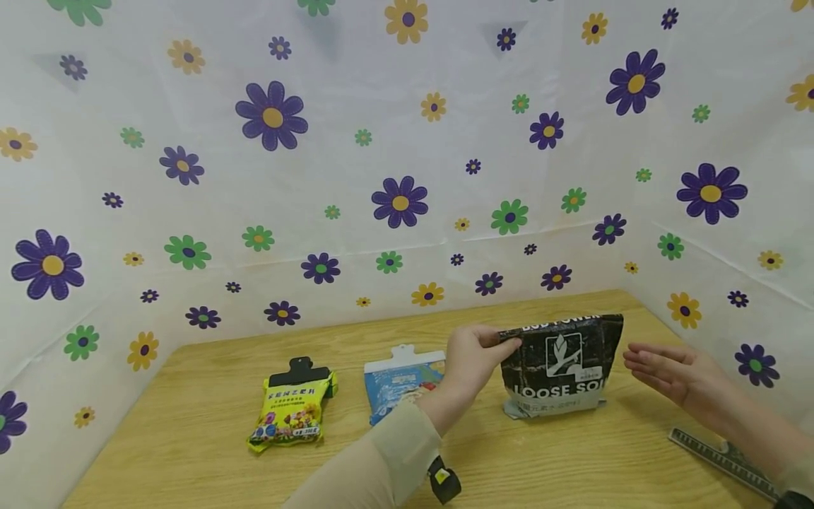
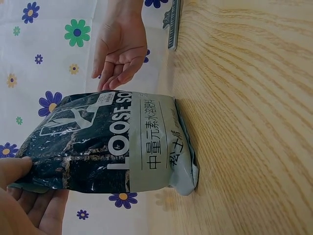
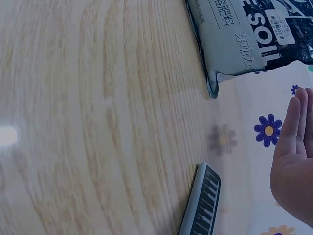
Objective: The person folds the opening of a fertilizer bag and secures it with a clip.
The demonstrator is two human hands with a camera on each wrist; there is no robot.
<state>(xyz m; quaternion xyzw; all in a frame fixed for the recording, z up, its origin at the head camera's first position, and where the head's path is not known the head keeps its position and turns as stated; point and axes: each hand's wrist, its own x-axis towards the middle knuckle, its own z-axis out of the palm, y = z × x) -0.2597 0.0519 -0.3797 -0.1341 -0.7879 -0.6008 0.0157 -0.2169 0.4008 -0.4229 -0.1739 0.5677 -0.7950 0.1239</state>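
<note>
A black-and-grey bag lettered LOOSE SOIL stands upright on the table, its grey bottom on the wood. At its upper left corner my left hand pinches the bag between thumb and fingers. Seen from the left wrist, the thumb lies on the bag's front and the other fingers go behind it. My right hand is held just off the bag's right side, fingers extended and holding nothing. The right wrist view shows its straight fingers apart from the bag.
A yellow bag with a black clip lies at the left. Partly behind my left arm is a blue bag with a white clip. A long grey bar with a dark printed strip lies below my right hand. Flowered sheets surround the table.
</note>
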